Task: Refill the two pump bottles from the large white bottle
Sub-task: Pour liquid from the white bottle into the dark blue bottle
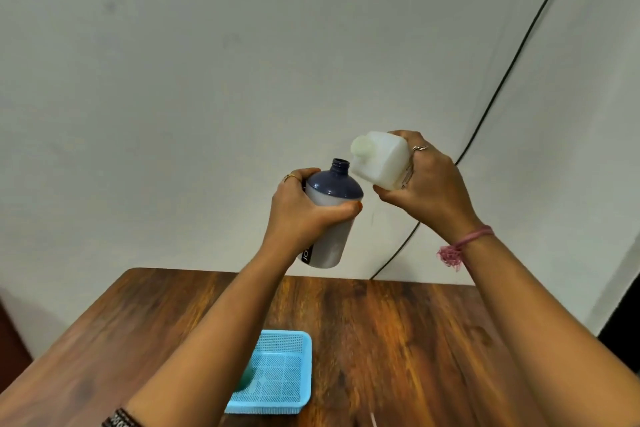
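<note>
- Blue mesh tray (284, 388) lies on the wooden table (398, 340)
- Left hand (298, 208) grips the open-necked dark pump bottle (330, 215), lifted above the table
- Right hand (429, 184) clasps the large white bottle (381, 159), tilted, its mouth just beside the neck

Above a brown wooden table (398, 329), left hand (298, 208) gripping an uncapped, dark-shouldered translucent pump bottle (330, 215); right hand (429, 184) tilting a large white plastic bottle (379, 159), mouth just beside the open neck; light-blue mesh plastic basket (277, 374) below.
</note>
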`<state>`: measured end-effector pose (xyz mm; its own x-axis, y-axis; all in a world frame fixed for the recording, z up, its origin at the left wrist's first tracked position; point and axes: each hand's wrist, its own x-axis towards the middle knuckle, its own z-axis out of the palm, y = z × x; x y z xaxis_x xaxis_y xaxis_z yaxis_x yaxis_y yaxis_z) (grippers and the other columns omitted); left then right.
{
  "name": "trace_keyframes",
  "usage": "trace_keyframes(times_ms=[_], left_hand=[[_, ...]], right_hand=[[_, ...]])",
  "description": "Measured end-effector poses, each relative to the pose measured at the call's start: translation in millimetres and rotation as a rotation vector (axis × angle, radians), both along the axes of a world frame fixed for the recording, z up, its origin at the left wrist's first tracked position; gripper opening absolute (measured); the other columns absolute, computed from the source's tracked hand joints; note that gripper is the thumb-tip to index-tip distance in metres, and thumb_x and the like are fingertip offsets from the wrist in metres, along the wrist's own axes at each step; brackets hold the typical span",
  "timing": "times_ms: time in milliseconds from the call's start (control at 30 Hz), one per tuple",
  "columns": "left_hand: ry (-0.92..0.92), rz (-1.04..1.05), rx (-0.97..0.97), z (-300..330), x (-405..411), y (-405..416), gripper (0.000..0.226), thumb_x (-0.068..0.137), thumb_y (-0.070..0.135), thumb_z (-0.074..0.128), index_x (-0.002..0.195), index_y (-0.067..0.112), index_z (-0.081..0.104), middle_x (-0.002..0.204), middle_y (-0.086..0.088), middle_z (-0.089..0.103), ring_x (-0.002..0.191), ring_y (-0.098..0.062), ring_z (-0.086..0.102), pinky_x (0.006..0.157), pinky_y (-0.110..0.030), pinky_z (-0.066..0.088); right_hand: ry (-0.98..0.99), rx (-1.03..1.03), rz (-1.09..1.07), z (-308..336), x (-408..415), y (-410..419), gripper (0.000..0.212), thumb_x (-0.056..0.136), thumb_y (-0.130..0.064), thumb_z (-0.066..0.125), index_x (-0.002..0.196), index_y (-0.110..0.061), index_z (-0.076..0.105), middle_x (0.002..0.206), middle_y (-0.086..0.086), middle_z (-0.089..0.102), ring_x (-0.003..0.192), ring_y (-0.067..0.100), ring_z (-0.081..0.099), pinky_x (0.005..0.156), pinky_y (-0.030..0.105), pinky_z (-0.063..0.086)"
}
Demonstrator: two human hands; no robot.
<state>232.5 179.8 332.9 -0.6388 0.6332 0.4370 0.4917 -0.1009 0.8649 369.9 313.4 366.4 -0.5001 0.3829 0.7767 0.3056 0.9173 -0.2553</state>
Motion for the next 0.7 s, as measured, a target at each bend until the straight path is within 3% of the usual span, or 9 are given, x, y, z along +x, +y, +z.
trace_keyframes(times_ms=[133, 267, 700], left_hand=[[0.031, 0.004, 0.000, 5.3, 1.8, -0.4, 0.070, 0.058, 0.037, 0.087, 0.116, 0.025, 0.050, 0.109, 0.006, 0.057, 0.087, -0.006, 0.058, 0.064, -0.017, 0.049], [0.035, -0.011, 0.008, 7.5, 5.1, 0.5, 0.065, 0.062, 0.031, 0.086, 0.112, 0.027, 0.046, 0.109, 0.005, 0.055, 0.085, -0.004, 0.056, 0.061, -0.014, 0.045], [0.050, -0.007, 0.019, 6.4, 3.3, -0.7, 0.074, 0.062, 0.033, 0.086, 0.123, 0.021, 0.047, 0.115, 0.002, 0.054, 0.093, -0.012, 0.057, 0.066, -0.017, 0.049]], right_hand=[[-0.028, 0.124, -0.019, 11.5, 1.2, 2.8, 0.069, 0.065, -0.022, 0.082, 0.126, -0.015, 0.052, 0.113, 0.005, 0.063, 0.092, 0.020, 0.058, 0.069, 0.023, 0.043], [-0.058, 0.222, -0.040, 17.6, -0.3, 4.4, 0.069, 0.063, -0.018, 0.081, 0.126, -0.013, 0.053, 0.113, 0.008, 0.064, 0.094, 0.029, 0.061, 0.079, 0.038, 0.052], [-0.096, 0.430, -0.074, 30.4, -1.6, 5.6, 0.071, 0.060, -0.011, 0.083, 0.126, -0.008, 0.056, 0.117, 0.012, 0.065, 0.100, 0.034, 0.063, 0.087, 0.041, 0.049]])
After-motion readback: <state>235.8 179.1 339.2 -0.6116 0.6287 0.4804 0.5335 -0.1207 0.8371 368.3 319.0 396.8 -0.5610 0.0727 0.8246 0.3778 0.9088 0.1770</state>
